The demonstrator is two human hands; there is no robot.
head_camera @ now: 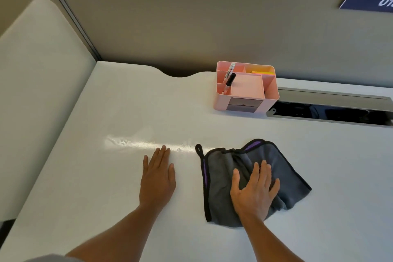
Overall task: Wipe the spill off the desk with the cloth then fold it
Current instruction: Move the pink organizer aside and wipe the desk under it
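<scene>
Currently: glossy wet spill streak [146,144] unwiped on white bench [106,187]; rumpled grey black-edged cloth [282,168] unfolded; my right hand [254,192] flat on it, left hand [157,178] empty, fingers [162,153] spread.

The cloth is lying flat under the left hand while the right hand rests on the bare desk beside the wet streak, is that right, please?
Not quite: the hands are swapped. The head view shows the right hand pressing flat on the cloth, while the left hand rests on the bare desk, fingertips at the wet streak.
</scene>
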